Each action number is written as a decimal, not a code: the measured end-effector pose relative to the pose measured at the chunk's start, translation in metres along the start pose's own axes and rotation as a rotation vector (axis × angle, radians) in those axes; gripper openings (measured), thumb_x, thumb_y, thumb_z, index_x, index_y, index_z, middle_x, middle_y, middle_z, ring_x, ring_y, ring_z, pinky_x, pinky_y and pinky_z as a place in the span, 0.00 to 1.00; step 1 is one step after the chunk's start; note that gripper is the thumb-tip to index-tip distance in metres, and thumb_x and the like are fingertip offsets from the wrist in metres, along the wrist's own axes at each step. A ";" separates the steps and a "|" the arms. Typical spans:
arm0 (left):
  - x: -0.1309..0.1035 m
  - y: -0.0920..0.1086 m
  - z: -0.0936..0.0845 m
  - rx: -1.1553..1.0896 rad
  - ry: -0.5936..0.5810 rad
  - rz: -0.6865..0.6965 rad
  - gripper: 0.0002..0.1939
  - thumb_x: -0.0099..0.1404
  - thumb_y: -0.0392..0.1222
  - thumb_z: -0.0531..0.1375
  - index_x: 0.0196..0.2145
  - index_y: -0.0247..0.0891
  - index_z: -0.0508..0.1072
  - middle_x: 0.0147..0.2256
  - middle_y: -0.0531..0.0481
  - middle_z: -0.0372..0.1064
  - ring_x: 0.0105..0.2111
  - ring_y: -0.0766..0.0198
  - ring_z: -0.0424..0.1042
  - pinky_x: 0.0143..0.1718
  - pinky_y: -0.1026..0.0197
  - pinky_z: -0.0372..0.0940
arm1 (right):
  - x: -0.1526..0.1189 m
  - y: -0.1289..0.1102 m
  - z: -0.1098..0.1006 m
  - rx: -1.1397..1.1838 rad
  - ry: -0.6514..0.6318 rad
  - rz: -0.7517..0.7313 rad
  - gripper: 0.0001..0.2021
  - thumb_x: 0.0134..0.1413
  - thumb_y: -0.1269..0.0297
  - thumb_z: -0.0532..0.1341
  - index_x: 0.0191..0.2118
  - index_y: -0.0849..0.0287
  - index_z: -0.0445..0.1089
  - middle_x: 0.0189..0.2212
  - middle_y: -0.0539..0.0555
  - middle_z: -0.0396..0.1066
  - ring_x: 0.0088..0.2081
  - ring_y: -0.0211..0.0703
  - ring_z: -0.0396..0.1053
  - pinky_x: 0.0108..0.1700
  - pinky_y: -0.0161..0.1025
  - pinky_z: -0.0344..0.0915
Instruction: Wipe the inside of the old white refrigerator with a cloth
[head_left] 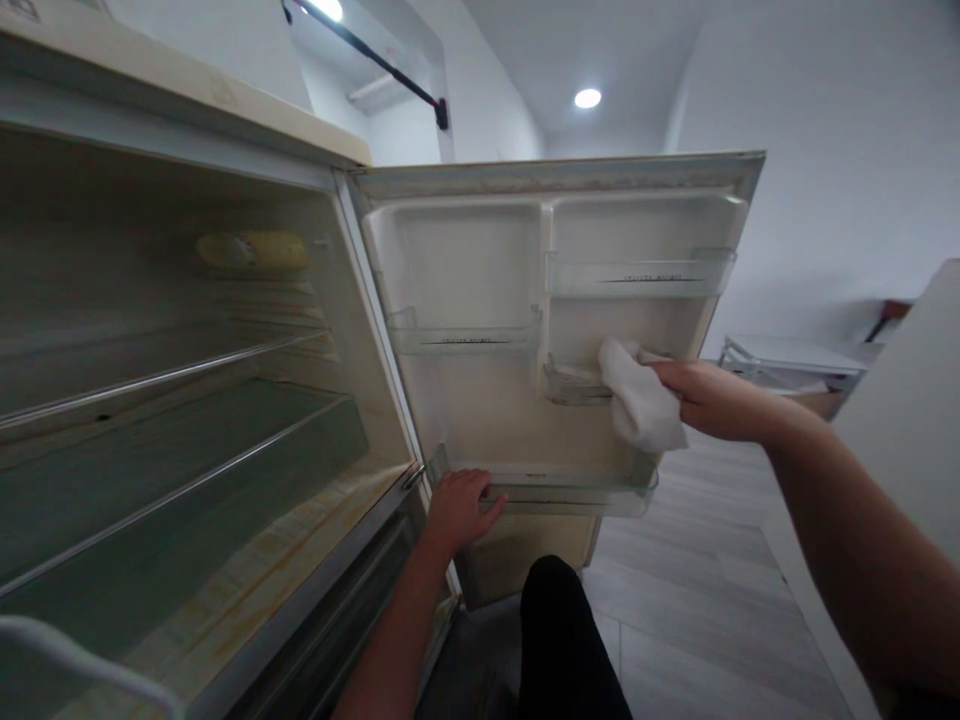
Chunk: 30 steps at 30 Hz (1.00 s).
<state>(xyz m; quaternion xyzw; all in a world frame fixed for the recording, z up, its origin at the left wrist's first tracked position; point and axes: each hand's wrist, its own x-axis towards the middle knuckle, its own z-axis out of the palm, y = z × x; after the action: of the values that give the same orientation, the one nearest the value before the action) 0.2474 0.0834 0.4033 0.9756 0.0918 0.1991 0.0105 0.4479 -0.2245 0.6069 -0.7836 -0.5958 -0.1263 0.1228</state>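
The right hand (703,396) grips a white cloth (643,402) near the fridge door's (465,260) free edge; the left hand (459,508), thumb spread, rests on the bottom shelf (577,496) toward the door's hinge side. The cloth droops lengthwise, slanting toward the door's free edge, overlapping the small middle shelf (574,386).

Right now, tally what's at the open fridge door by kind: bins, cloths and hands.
Bins: 4 (upper right bin, left bin, partly covered bin, bottom bin)
Cloths: 1 (white cloth)
Hands: 2 (left hand, right hand)
Total: 7
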 end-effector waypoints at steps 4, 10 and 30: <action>0.001 0.002 0.001 0.003 0.008 -0.010 0.15 0.69 0.54 0.58 0.31 0.42 0.68 0.32 0.48 0.74 0.37 0.53 0.74 0.43 0.52 0.61 | 0.019 -0.034 0.036 -0.062 0.157 -0.236 0.17 0.55 0.65 0.57 0.50 0.59 0.74 0.57 0.65 0.70 0.62 0.61 0.63 0.65 0.59 0.58; 0.002 0.000 0.002 0.011 -0.004 -0.002 0.16 0.70 0.55 0.58 0.31 0.42 0.68 0.33 0.48 0.75 0.36 0.54 0.74 0.42 0.51 0.60 | 0.041 -0.066 0.070 -0.384 0.240 -0.244 0.18 0.53 0.62 0.64 0.50 0.60 0.76 0.61 0.69 0.63 0.66 0.67 0.55 0.69 0.65 0.44; 0.007 0.007 0.001 0.039 -0.028 -0.017 0.16 0.72 0.55 0.56 0.34 0.40 0.70 0.34 0.48 0.75 0.38 0.53 0.74 0.43 0.51 0.60 | 0.025 -0.043 0.079 -0.774 0.420 0.227 0.15 0.63 0.71 0.55 0.50 0.71 0.72 0.45 0.68 0.72 0.51 0.61 0.64 0.59 0.59 0.58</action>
<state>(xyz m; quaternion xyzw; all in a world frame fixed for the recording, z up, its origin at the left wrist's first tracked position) 0.2554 0.0780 0.4051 0.9775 0.1039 0.1836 -0.0055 0.4166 -0.1638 0.5427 -0.7896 -0.3773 -0.4815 -0.0481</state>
